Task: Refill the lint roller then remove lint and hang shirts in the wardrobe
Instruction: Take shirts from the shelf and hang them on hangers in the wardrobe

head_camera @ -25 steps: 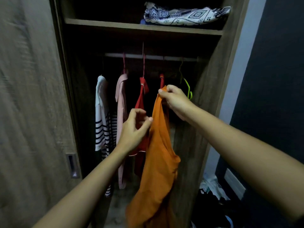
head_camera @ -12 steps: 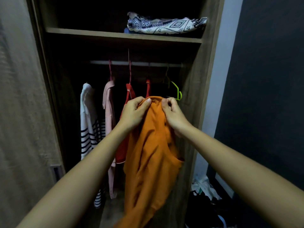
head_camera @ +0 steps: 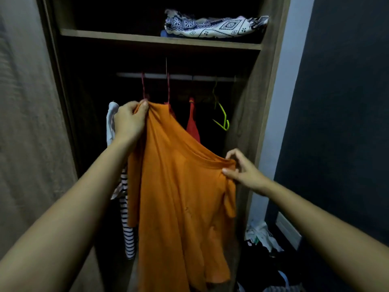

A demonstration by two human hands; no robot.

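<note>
An orange shirt hangs spread out in front of the open wardrobe. My left hand grips its upper left corner, high up near the rail. My right hand pinches the shirt's neckline edge lower down on the right. An empty green hanger hangs at the right end of the rail. A red garment hangs behind the orange shirt. No lint roller is in view.
A white and black striped shirt hangs at the left, partly behind my left arm. A patterned folded cloth lies on the upper shelf. The wardrobe door stands at left. Clothes lie piled on the floor at right.
Both hands held the shirt's top close together. Now they have pulled apart: the left hand went up and left, the right hand down and right, spreading the shirt.
</note>
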